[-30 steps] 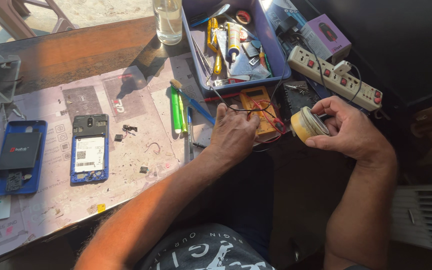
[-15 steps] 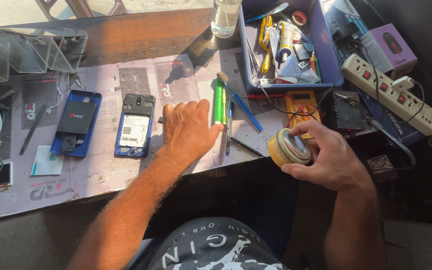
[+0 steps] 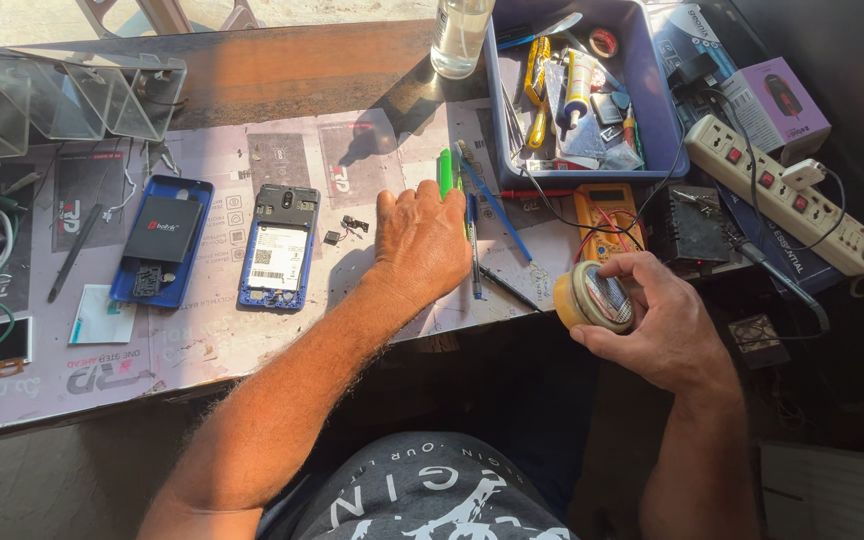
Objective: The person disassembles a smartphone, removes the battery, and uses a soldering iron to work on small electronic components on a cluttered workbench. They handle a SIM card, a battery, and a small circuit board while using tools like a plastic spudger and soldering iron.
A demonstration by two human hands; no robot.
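Tape roll [image 3: 595, 297] sits gripped in the right hand [image 3: 657, 325], held off the table's [image 3: 252, 90] front edge near the yellow multimeter [image 3: 607, 215]. Left hand [image 3: 420, 240] rests open, palm down, beside the green marker [image 3: 445, 173] and opened blue phone [image 3: 279, 246].

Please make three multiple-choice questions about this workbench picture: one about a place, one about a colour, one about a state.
1. Where does the left hand rest?
A. on the mat beside the green marker
B. inside the blue tray
C. on the power strip

2. What colour is the multimeter?
A. white
B. yellow
C. black

3. In what state is the opened phone?
A. back cover off, insides showing
B. closed, screen up
C. standing upright

Answers: 1 A, its fingertips lie beside the marker. 2 B, its case is yellow. 3 A, the label and internal parts are exposed.
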